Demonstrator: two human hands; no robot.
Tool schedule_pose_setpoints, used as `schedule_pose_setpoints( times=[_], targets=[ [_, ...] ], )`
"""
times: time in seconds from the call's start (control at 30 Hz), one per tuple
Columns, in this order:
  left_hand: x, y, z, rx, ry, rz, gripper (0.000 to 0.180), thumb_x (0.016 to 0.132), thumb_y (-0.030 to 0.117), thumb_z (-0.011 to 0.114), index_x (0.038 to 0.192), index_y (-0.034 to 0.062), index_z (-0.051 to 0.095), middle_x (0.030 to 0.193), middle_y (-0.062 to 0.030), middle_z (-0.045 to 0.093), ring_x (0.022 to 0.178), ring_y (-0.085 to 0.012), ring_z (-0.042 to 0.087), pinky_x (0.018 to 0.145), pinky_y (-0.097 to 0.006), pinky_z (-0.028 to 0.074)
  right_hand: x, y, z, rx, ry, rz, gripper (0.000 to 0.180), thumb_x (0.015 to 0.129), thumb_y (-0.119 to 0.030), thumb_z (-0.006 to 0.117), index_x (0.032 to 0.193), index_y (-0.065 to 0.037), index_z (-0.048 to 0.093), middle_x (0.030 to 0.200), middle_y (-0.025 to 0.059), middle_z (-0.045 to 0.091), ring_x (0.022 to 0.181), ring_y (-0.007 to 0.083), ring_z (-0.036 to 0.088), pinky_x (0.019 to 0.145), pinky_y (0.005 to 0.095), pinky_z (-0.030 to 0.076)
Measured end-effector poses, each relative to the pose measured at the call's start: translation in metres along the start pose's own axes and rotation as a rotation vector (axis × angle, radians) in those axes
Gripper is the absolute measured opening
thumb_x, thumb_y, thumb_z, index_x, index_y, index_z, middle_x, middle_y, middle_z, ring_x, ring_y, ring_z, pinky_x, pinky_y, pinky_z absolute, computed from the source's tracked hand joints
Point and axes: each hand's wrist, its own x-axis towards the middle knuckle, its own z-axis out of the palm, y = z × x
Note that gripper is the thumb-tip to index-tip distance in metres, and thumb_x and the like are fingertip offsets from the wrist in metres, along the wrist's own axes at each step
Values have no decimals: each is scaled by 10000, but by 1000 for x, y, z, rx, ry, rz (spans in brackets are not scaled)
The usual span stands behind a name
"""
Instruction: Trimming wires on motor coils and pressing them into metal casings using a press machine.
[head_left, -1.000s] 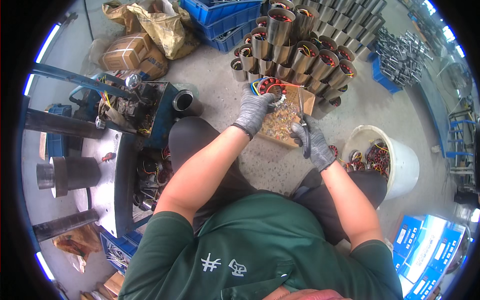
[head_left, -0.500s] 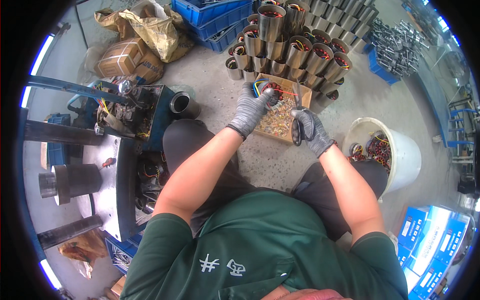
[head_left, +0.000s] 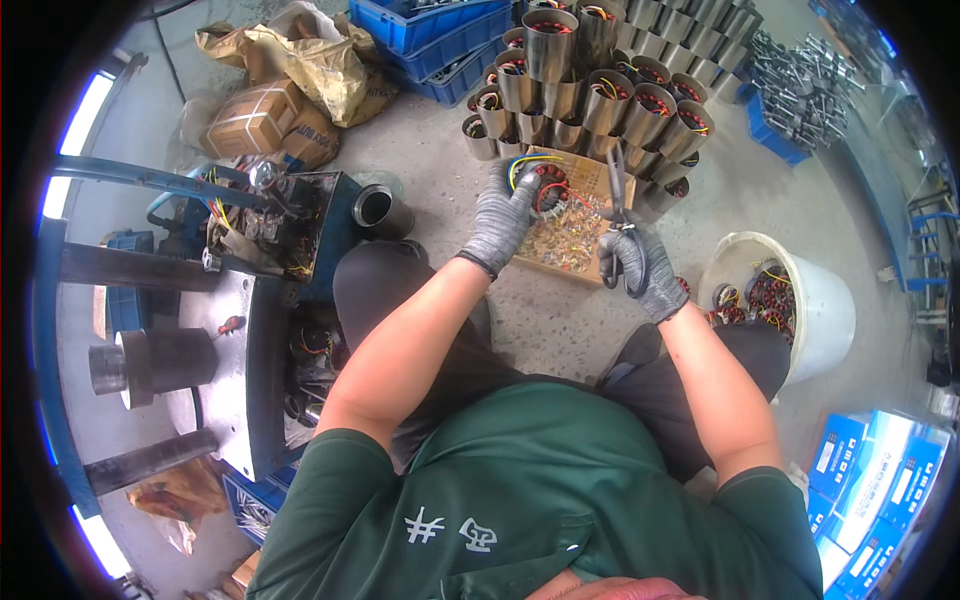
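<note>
My left hand (head_left: pixel 502 215), in a grey knit glove, grips a motor stator (head_left: pixel 549 187) with dark red windings and loose blue, yellow and red wires. Scissors (head_left: pixel 620 200) are in my gloved right hand (head_left: pixel 645 268), fingers around the dark handles and blades pointing away from me. The blades stand to the right of the stator, apart from it. Beneath both hands lies an open cardboard box (head_left: pixel 590 262) with many small wire scraps in it.
Stacked metal cylinders (head_left: pixel 548 55) holding stators rise beyond the box. A white bucket (head_left: pixel 825 310) of stators stands by my right knee. To the left are a press machine (head_left: pixel 235 370) and a lone metal cylinder (head_left: pixel 383 212). Blue crates (head_left: pixel 440 60) are at the back.
My right hand has moved slightly right and away from the stator with the scissors. The red wire that stretched out toward the blades now hangs curled near the stator. The left hand keeps its grip.
</note>
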Motion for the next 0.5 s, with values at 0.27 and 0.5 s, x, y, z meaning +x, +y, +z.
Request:
schedule_pose_setpoints(
  times=[0.27,0.5],
  targets=[
    [-6,3,4,105,-39,31,407,1038,225,604,1413,92,514,1169,-112,679,1011,-158,654,824,-325,579,2,3,-3,3,-64,325,447,941,-170,671,1358,-82,532,835,98,661,601,219,639,515,378,565],
    [-12,6,8,173,-111,160,440,1012,179,609,1420,50,507,1168,-182,716,1080,-223,694,952,-369,539,-3,-9,0,-10,-132,306,376,939,-259,665,1242,-51,582,831,118,662,621,250,674,529,413,582]
  ],
)
